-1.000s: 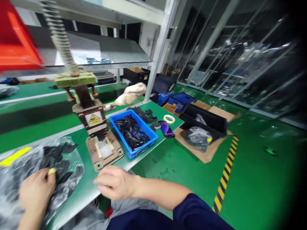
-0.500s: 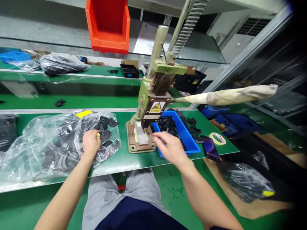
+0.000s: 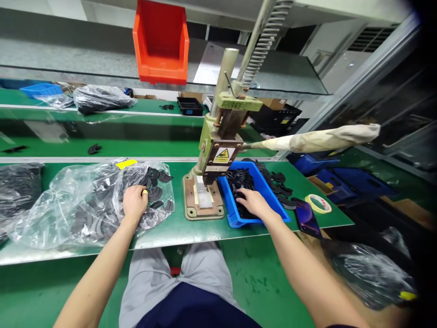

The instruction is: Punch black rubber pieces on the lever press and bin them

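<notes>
My left hand (image 3: 135, 203) rests on the near side of a clear plastic bag (image 3: 61, 205) of curved black pieces. Its fingers are curled together, a yellow band on one; what lies under them is hidden. Loose curved black pieces (image 3: 155, 193) sit by the fingertips. My right hand (image 3: 253, 203) reaches into a blue bin (image 3: 273, 200) of thin black parts (image 3: 241, 176). The fingers are bent together among those parts, and I cannot make out what is in them. Between both hands stands a green hand press (image 3: 218, 150), a pale block (image 3: 205, 198) on its base.
The press lever (image 3: 317, 139), wrapped in pale cloth, sticks out to the right. More curved black pieces lie beyond the bin, near a phone (image 3: 307, 218) and a tape roll (image 3: 318, 203). A red-orange bin (image 3: 162, 45) stands on the shelf above.
My right hand has moved from beside the press base rightward into the blue bin. My left hand stays on the bag. The whole view has shifted slightly.
</notes>
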Tool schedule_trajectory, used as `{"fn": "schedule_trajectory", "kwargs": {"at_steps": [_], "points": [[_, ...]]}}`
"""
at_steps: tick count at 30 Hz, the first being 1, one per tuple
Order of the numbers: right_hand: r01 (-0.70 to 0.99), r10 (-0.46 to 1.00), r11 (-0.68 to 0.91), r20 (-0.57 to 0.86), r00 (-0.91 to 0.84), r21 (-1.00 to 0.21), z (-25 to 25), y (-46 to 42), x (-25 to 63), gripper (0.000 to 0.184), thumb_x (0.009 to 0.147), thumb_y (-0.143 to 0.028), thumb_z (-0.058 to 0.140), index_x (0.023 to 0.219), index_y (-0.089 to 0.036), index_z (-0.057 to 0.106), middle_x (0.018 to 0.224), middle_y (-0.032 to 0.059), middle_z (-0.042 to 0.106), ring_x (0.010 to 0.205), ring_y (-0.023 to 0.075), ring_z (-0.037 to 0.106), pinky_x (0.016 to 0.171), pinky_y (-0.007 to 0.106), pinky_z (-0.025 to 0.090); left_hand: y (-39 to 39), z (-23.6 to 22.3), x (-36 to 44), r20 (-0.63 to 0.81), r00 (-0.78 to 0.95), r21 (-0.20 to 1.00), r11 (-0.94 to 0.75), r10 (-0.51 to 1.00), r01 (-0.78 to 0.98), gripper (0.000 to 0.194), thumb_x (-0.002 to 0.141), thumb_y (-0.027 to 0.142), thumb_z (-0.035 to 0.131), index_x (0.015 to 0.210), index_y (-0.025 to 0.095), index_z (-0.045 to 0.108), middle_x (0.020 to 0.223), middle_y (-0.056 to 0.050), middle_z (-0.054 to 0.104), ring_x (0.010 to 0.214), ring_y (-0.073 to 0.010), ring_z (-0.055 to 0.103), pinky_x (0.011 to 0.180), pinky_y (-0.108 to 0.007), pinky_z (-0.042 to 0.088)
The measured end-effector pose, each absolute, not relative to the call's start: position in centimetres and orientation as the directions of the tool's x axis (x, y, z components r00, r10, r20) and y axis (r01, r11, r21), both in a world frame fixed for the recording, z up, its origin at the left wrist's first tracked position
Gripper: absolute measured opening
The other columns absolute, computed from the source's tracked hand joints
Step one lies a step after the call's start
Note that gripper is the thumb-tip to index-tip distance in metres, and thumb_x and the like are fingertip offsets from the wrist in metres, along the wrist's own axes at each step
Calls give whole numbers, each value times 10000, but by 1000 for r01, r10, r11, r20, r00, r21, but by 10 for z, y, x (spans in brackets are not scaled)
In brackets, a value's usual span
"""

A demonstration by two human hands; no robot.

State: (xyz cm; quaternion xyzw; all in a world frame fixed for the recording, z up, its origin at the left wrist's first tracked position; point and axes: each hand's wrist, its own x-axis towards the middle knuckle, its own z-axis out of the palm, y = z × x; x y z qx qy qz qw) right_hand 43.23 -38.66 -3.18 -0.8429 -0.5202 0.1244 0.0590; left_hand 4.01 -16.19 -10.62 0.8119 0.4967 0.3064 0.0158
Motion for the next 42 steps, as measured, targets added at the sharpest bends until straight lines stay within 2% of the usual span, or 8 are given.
{"fn": "schedule_trajectory", "kwargs": {"at_steps": [15,21,23,26,29,33,37,42], "points": [[597,818,-499,-114,564,-629,-43,-408,452,313,933,-408,595,1101,-145,619,984,37,675,798,125,653,717,310,589,-163,-99,41,479,332,283,-501,812,818,284,858,302,462,886,158,705,990,-140,735,998,-301,636,953,-428,458],[547,785,-363,68,615,-755,-25,-428,448,274,881,-398,628,986,-152,683,760,37,713,651,146,665,669,304,564,-164,-72,43,368,279,409,-424,887,808,285,841,346,496,902,162,705,1026,-142,730,1006,-309,644,945,-453,487],[522,800,-273,111,590,-808,-21,-438,428,285,875,-407,609,994,-161,691,719,35,719,621,161,671,618,299,558,-178,-54,50,416,237,463,-429,878,775,286,854,355,509,940,162,702,1047,-135,724,1024,-302,648,947,-448,497],[474,864,-119,144,482,-872,-23,-450,381,298,876,-407,599,1034,-174,697,727,24,733,608,159,681,579,289,566,-223,-30,69,560,292,523,-604,775,601,260,902,352,533,1002,171,690,1077,-102,716,1049,-254,651,993,-413,496],[456,893,18,219,393,-890,-33,-456,331,224,871,-367,624,990,-206,724,844,37,754,741,161,708,681,296,586,-282,-22,93,521,535,600,-731,665,325,192,912,314,596,1030,194,691,1052,-73,717,981,-204,671,915,-354,546],[448,890,128,302,341,-885,-48,-461,291,148,856,-321,671,968,-245,730,908,32,757,828,162,700,770,308,578,-341,-34,115,443,714,764,-645,542,15,215,888,263,680,1094,198,681,1048,-86,712,924,-178,687,786,-295,588],[418,892,163,315,324,-893,-59,-464,279,136,843,-304,698,970,-262,721,871,14,758,775,152,693,745,301,574,-360,-49,113,513,686,776,-620,516,-114,104,898,175,668,997,198,691,973,-71,723,913,-166,699,814,-297,592],[343,906,140,260,333,-929,-76,-467,269,146,839,-309,709,975,-256,703,901,27,754,814,164,697,765,321,585,-363,-63,99,604,645,689,-714,469,-125,177,921,98,589,1032,197,685,1002,-83,723,938,-166,705,826,-296,600]]}}
